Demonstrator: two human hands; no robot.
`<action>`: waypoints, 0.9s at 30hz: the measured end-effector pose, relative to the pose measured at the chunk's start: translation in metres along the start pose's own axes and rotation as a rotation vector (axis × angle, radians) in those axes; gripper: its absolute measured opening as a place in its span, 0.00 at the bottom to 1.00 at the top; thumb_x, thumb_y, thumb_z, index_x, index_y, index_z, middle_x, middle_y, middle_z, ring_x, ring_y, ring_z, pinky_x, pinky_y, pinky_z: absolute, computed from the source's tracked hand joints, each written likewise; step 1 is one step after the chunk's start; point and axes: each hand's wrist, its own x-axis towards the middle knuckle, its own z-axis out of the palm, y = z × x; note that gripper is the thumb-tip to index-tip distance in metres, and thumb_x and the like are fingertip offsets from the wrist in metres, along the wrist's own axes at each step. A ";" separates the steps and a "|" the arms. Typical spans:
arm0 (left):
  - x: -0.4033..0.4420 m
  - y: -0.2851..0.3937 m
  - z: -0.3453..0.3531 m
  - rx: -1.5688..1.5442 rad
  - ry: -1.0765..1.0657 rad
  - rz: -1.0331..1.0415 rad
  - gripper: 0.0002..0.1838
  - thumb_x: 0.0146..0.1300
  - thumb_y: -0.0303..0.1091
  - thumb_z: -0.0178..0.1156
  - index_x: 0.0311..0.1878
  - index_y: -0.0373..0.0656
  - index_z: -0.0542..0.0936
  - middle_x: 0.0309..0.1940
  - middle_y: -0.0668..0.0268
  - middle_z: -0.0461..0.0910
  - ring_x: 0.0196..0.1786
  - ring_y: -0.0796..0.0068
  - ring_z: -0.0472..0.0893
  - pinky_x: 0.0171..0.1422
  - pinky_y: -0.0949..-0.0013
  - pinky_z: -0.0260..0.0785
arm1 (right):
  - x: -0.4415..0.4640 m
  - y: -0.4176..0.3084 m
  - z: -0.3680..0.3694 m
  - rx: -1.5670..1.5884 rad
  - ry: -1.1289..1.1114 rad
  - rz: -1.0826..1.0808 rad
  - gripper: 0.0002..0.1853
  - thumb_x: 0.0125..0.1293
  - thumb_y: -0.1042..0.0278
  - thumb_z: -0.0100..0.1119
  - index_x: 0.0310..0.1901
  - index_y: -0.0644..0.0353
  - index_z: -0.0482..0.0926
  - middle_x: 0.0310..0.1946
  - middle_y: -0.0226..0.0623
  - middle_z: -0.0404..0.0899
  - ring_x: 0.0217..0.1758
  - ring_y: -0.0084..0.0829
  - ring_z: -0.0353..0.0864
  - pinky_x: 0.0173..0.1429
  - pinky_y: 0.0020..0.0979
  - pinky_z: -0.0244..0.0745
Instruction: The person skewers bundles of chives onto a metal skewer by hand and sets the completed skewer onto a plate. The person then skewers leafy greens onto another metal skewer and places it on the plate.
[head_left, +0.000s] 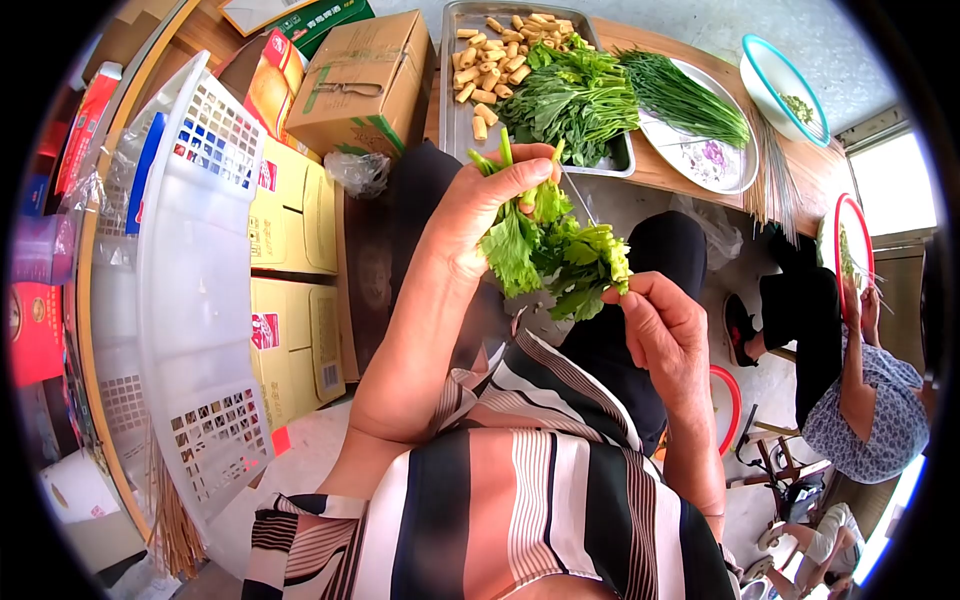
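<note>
My left hand (500,200) is closed around celery stalks (515,255), whose cut ends stick up past the fingers and whose leaves hang below. A thin skewer (580,196) slants from near the left fingertips down into a leafy bunch. That bunch of celery leaves (590,265) has pale stem pieces along its right side. Thumb and forefinger of my right hand (665,325) pinch its lower right end. Whether they also grip the skewer's end is hidden. Both hands are above my lap.
Ahead, a metal tray (455,130) bears tan rolled pieces (490,60) and leafy greens (570,95). Beside it are a plate (690,170) of chives (690,95), skewers (772,170) and a bowl (770,75). Left stand a white basket (190,290) and cartons (360,80). Another person (865,400) sits right.
</note>
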 end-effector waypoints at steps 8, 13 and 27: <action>-0.006 -0.001 0.001 -0.081 -0.040 -0.040 0.13 0.57 0.34 0.67 0.43 0.42 0.78 0.36 0.70 0.80 0.34 0.86 0.74 0.38 0.82 0.64 | 0.000 -0.001 0.000 -0.046 -0.010 -0.005 0.10 0.72 0.68 0.51 0.40 0.65 0.78 0.14 0.21 0.65 0.16 0.11 0.60 0.21 0.18 0.55; -0.012 -0.008 0.015 0.207 -0.085 -0.034 0.11 0.58 0.35 0.66 0.41 0.41 0.79 0.32 0.71 0.80 0.32 0.86 0.74 0.36 0.81 0.65 | 0.011 -0.002 0.002 -0.037 0.036 -0.020 0.10 0.71 0.68 0.51 0.40 0.66 0.78 0.15 0.20 0.64 0.16 0.11 0.59 0.21 0.18 0.54; -0.001 -0.021 -0.007 0.249 -0.035 0.084 0.19 0.67 0.51 0.55 0.41 0.41 0.74 0.30 0.67 0.76 0.29 0.80 0.73 0.33 0.78 0.64 | 0.008 0.009 -0.006 0.033 0.035 0.004 0.10 0.72 0.69 0.49 0.40 0.66 0.78 0.15 0.19 0.63 0.16 0.10 0.58 0.20 0.17 0.51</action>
